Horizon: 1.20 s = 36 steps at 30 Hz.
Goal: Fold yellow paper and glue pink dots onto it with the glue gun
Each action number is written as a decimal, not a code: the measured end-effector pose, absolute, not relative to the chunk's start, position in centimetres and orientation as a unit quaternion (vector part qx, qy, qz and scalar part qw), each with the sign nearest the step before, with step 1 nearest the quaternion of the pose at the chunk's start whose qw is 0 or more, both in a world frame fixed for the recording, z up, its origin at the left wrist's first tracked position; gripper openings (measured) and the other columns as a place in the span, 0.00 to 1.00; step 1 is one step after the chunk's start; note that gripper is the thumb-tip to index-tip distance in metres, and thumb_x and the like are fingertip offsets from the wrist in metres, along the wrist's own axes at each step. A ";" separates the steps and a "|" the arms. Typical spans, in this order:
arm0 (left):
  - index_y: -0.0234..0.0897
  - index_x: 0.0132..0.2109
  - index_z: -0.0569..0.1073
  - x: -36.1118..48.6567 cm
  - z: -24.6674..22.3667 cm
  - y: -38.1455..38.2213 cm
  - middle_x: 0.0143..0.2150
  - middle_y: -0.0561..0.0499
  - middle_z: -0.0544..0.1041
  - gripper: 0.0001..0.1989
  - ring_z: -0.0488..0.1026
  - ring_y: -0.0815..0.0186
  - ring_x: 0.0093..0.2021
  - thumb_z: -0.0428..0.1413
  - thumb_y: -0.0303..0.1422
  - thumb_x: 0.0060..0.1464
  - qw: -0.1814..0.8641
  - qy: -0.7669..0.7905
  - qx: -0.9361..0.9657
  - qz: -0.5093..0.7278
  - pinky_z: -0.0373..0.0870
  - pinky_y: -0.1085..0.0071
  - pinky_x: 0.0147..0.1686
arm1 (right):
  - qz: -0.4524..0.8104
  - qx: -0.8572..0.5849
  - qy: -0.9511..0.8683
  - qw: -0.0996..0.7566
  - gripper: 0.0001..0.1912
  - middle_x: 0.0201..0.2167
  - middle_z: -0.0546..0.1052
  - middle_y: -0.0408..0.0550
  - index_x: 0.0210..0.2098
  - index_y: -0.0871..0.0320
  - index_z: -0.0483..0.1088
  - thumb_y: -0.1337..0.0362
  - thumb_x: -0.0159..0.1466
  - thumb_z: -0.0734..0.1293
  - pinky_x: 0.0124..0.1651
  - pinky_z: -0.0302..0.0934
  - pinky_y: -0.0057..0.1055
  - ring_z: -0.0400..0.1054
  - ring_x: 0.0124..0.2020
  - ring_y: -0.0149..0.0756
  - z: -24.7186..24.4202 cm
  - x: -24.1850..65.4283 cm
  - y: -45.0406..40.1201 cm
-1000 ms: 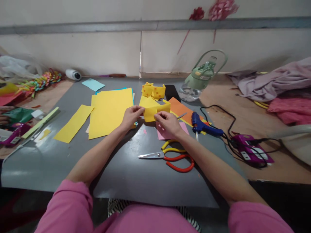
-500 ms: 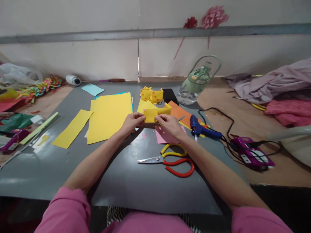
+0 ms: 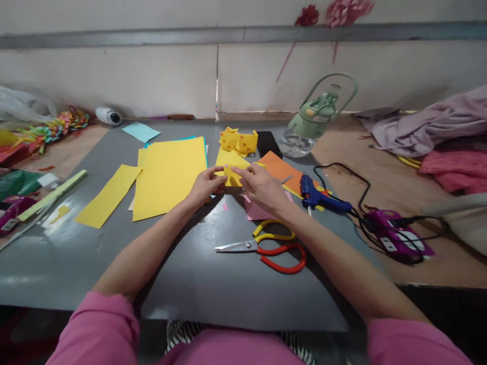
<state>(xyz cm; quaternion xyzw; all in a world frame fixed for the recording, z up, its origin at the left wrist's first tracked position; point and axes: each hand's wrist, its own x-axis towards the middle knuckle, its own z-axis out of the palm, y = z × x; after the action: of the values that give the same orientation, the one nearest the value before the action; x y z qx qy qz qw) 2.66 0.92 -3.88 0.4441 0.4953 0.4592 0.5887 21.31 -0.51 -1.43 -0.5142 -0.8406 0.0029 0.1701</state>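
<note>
My left hand (image 3: 207, 185) pinches the left end of a small yellow paper strip (image 3: 233, 177), held up just above the table. My right hand (image 3: 263, 186) is at the strip's right part, its index finger stretched across the front near a small pink spot at the upper left. That hand hides much of the strip. Behind stands a folded yellow paper piece with orange spots (image 3: 239, 142). Below my right hand lie a pink paper sheet (image 3: 255, 210) and scissors (image 3: 262, 247) with one yellow and one red handle, blades pointing left.
Yellow sheets (image 3: 169, 177) and a yellow strip (image 3: 110, 195) lie left. Orange paper (image 3: 289, 172), a blue glue gun (image 3: 321, 197) and a purple power strip (image 3: 395, 235) with tangled cords are right. A green-topped bottle (image 3: 312, 121) and a black phone-like object (image 3: 268, 144) stand behind.
My right hand has shifted left over the strip, its index finger now reaching across the front instead of pinching the edge. My left hand keeps its hold. The view has tilted slightly.
</note>
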 end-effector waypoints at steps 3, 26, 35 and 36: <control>0.34 0.50 0.75 2.6 -3.9 0.9 0.25 0.57 0.73 0.16 0.72 0.74 0.26 0.61 0.28 0.53 0.589 0.481 0.456 0.463 0.71 0.78 0.29 | -0.037 -0.524 -0.842 0.119 0.27 0.45 0.74 0.54 0.67 0.45 0.64 0.65 0.70 0.56 0.27 0.47 0.30 0.67 0.39 0.41 -1.2 20.3 -0.4; 0.35 0.43 0.73 2.9 -3.5 0.9 0.24 0.58 0.72 0.08 0.71 0.75 0.24 0.58 0.23 0.56 0.603 0.493 0.412 0.473 0.72 0.79 0.28 | 0.227 -0.531 -0.772 0.266 0.18 0.25 0.70 0.43 0.25 0.53 0.64 0.51 0.68 0.61 0.32 0.54 0.31 0.62 0.27 0.34 -0.4 25.2 -6.6; 0.35 0.37 0.72 2.9 -4.0 0.9 0.23 0.58 0.69 0.04 0.70 0.73 0.24 0.59 0.24 0.53 0.576 0.489 0.410 0.512 0.73 0.76 0.28 | 0.194 -0.568 -0.762 0.243 0.16 0.28 0.76 0.47 0.29 0.53 0.70 0.50 0.66 0.62 0.31 0.56 0.32 0.65 0.27 0.35 -0.7 27.5 -8.0; 0.36 0.37 0.72 2.9 -4.1 0.9 0.24 0.58 0.69 0.05 0.70 0.73 0.24 0.59 0.24 0.53 0.573 0.486 0.410 0.518 0.73 0.76 0.28 | 0.191 -0.570 -0.762 0.241 0.19 0.26 0.76 0.47 0.26 0.53 0.69 0.49 0.66 0.62 0.31 0.56 0.32 0.66 0.27 0.35 -0.6 27.7 -7.8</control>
<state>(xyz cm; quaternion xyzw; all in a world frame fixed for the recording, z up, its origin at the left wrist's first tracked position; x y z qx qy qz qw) 2.85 0.89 -4.07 0.4098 0.4856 0.5180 0.5726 27.74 -7.78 -0.57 -0.5704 -0.7617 0.1911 0.2408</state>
